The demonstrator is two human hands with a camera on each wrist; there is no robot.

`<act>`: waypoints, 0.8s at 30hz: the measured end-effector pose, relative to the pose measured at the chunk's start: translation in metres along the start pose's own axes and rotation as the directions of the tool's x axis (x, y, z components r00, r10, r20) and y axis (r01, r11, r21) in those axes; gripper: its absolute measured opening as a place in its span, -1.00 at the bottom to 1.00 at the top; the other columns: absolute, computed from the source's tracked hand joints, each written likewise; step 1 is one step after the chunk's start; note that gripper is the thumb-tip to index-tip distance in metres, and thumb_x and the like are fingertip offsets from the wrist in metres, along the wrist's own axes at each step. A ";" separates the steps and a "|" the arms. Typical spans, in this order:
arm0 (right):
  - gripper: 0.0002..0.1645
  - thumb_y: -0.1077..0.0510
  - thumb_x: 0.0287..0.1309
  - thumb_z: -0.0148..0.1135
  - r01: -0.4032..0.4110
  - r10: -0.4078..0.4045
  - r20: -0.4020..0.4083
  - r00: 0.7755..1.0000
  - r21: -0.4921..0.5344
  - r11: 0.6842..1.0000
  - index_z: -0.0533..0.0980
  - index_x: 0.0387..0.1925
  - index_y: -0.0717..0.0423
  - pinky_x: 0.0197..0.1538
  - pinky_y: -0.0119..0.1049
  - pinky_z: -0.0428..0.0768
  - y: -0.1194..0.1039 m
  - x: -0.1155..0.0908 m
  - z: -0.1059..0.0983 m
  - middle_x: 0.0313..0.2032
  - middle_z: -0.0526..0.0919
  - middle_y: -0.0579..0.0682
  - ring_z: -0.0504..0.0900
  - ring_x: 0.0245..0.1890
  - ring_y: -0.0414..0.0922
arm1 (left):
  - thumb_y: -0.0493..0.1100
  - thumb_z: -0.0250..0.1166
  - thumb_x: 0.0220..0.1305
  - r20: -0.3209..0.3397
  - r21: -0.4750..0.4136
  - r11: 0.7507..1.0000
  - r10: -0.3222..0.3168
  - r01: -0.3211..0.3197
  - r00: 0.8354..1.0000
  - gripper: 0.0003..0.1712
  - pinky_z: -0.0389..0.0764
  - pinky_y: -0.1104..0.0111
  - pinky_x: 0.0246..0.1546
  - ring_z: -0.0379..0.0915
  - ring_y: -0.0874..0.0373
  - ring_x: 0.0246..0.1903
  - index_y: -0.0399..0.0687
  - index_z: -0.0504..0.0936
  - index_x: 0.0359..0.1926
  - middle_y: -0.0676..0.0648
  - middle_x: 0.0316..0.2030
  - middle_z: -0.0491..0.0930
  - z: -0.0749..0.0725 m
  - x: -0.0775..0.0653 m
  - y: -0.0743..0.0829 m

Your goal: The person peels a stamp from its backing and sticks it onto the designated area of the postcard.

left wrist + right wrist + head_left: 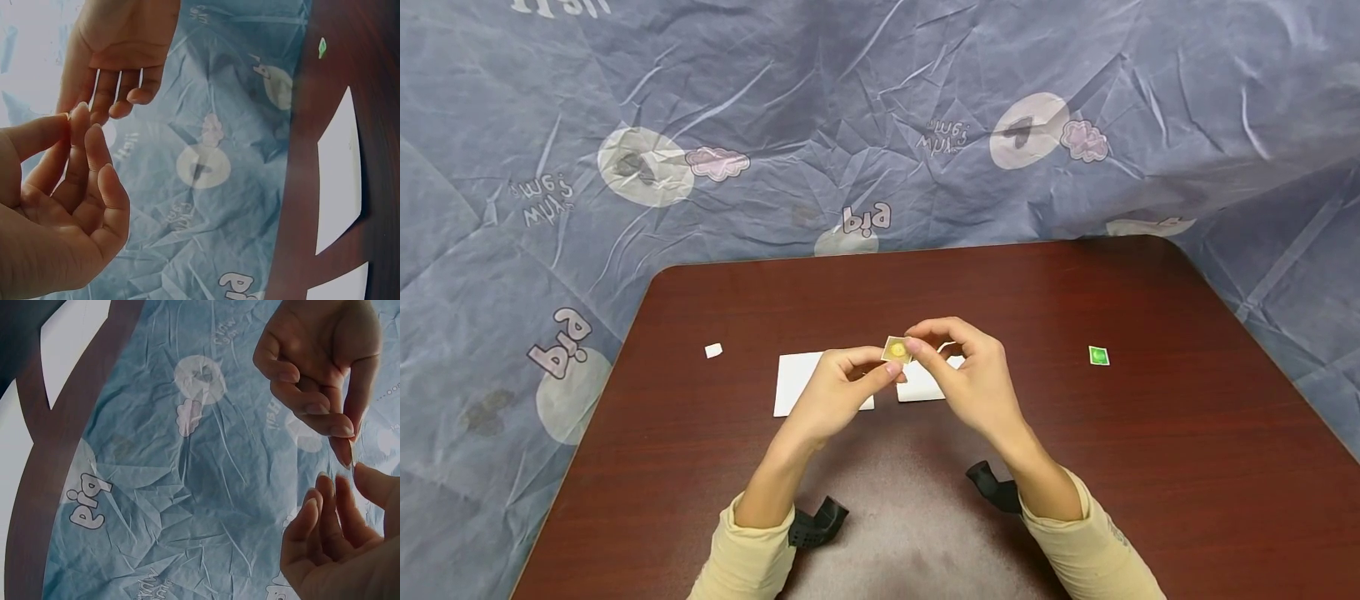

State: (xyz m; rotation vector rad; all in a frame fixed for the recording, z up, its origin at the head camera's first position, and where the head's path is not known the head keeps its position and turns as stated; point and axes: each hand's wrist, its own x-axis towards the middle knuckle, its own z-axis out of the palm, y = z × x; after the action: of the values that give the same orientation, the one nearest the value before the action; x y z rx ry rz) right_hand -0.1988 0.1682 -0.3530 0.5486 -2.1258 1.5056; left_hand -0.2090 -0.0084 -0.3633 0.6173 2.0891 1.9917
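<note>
In the head view, a small square yellow sticker is held up over the middle of the table between both hands. My left hand pinches its lower edge between thumb and forefinger. From the other side, my right hand pinches the upper right corner. Both wrist views show the fingertips meeting, with the sticker seen almost edge-on. Below the hands lie two white sheets, a left one and a right one, each partly hidden by a hand.
On the dark red table, a small green square sticker lies at the right. A white paper scrap is at the left. Black wrist mounts stick out beside the sleeves. A blue printed cloth hangs behind the table.
</note>
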 end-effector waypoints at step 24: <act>-0.92 0.30 0.07 0.37 -0.188 0.184 -0.087 0.979 -0.035 0.982 0.63 -0.35 0.24 -0.35 -0.47 0.52 0.022 0.011 0.000 -0.51 0.70 0.09 0.63 -0.46 -0.18 | -0.05 0.18 0.34 -0.110 0.739 0.636 -0.210 0.221 0.971 -0.28 -0.02 -0.10 0.29 -0.08 -0.25 0.36 -0.18 0.17 0.42 -0.28 0.37 0.13 -0.049 0.025 -0.069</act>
State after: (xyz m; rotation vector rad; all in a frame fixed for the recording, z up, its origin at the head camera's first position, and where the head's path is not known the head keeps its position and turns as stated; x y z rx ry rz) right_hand -0.2205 0.1742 -0.3629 0.2715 -2.1889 1.5482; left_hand -0.2632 -0.0430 -0.4240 0.4154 2.8114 0.9273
